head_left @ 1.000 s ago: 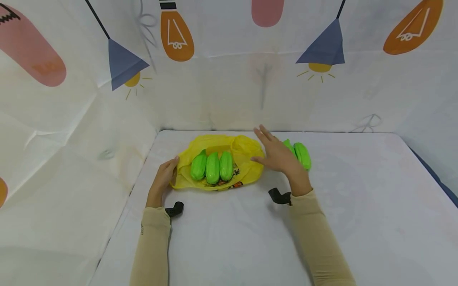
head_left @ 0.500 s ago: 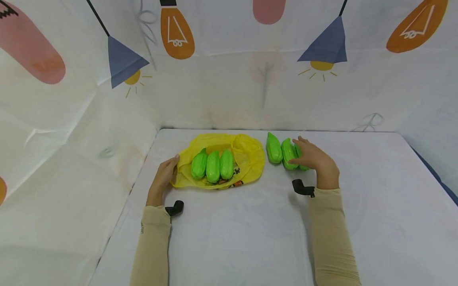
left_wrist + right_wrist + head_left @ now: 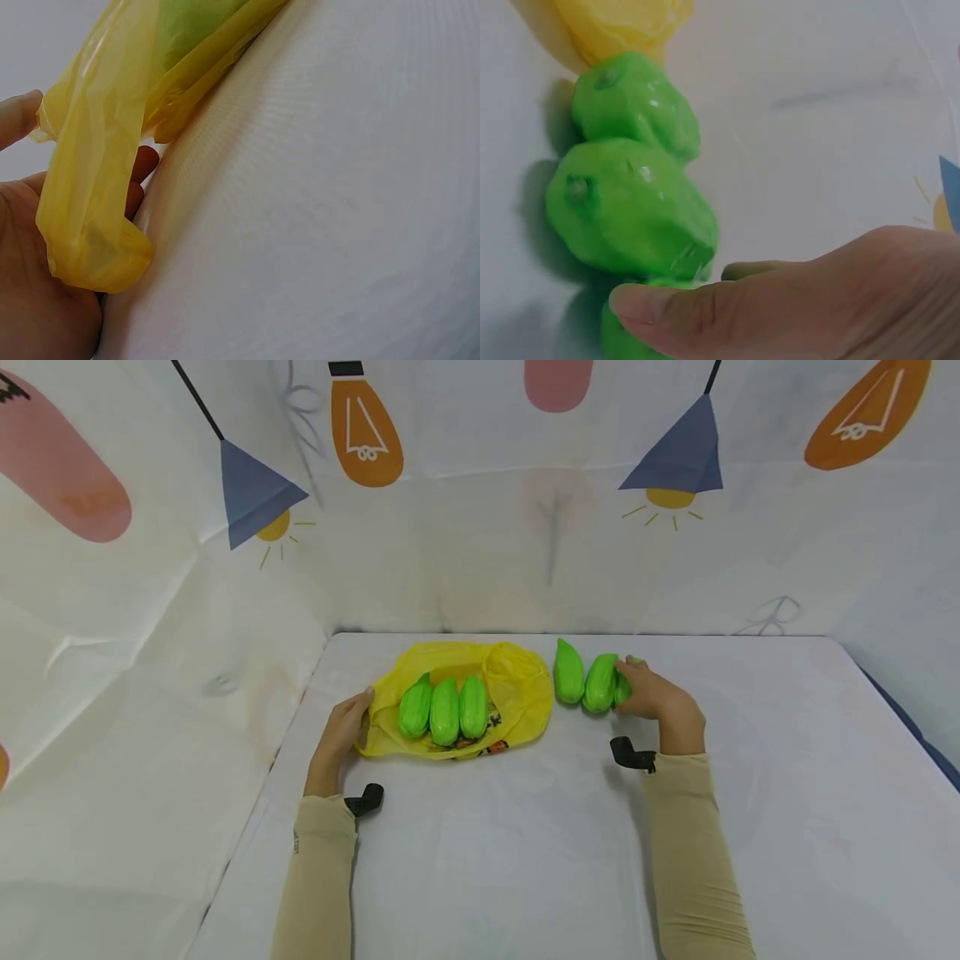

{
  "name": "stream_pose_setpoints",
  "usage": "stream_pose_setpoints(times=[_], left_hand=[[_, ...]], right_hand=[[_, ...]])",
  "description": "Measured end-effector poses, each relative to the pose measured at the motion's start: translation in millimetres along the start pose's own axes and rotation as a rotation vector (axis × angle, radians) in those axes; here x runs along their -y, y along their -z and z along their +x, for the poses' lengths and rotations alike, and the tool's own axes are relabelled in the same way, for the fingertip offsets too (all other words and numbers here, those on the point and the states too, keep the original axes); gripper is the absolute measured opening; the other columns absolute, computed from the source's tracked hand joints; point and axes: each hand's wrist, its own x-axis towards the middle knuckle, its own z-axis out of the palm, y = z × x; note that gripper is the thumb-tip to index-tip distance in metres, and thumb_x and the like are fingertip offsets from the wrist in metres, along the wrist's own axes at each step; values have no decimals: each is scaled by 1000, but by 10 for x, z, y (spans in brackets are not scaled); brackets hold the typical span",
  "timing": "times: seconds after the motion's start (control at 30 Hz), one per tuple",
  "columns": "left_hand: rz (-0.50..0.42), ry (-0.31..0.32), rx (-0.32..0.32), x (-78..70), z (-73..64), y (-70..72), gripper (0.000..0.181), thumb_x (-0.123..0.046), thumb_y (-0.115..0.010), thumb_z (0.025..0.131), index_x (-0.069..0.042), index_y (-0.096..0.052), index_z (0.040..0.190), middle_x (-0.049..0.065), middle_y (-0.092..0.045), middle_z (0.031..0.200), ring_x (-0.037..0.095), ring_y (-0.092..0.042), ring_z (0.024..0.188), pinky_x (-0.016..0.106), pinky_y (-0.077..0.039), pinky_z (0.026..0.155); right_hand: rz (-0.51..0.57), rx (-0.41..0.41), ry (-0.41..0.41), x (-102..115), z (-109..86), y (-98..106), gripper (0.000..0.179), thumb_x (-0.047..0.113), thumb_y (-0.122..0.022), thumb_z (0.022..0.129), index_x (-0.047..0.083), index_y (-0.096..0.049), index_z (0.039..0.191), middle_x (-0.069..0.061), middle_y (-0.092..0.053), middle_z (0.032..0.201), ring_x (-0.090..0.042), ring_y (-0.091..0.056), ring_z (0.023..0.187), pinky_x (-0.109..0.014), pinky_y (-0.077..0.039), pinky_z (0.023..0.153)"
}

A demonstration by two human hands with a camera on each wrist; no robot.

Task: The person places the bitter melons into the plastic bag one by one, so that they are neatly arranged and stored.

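Observation:
A yellow plastic bag (image 3: 525,693) lies at the back of the table, its mouth spread. Inside it sit three glossy, elongated green vegetables (image 3: 445,712) side by side. My left hand (image 3: 339,737) holds the bag's left edge; in the left wrist view the thumb touches the film (image 3: 90,187) and the other fingers lie behind it. To the right of the bag stands a row of three more green vegetables. The left one (image 3: 568,672) and the middle one (image 3: 600,683) are untouched. My right hand (image 3: 654,700) grips the rightmost green vegetable (image 3: 622,334), mostly hidden by the hand.
The white table (image 3: 480,860) has its back edge against a white cloth wall (image 3: 480,552) printed with lamps and bulbs. Cloth also hangs along the left side. A black wrist camera (image 3: 632,755) sits at the right cuff, another (image 3: 365,800) at the left.
My right hand has moved right, from beside the bag to the rightmost green vegetable, and its fingers have closed round it. The left hand has stayed at the bag's edge.

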Motion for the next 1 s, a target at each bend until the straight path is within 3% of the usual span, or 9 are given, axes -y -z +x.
stream_pose_setpoints(times=[0.3,0.7,1.0], left_hand=[[-7,-6,7,0,1,-7,81,-63,-38,98,0,-39,148,16,-34,156,30,-25,147,48,-18,122],[-20,-2,6,-1,-18,-8,79,-62,-39,99,0,-40,148,16,-34,156,30,-26,146,48,-18,122],[-27,-7,0,6,-5,-19,75,-59,-38,100,1,-43,146,17,-38,153,29,-31,141,47,-21,121]], right_hand=[[1,-75,-132,-98,-1,-14,84,19,-61,93,-10,-9,152,-35,4,157,-52,3,145,-67,-9,115],[13,-87,-150,-153,39,-28,84,25,-60,93,-6,-11,154,-32,2,159,-53,-5,144,-67,-17,114],[22,-95,-158,-171,40,-38,94,26,-63,91,-12,-1,152,-34,5,157,-51,-2,145,-63,-12,117]])
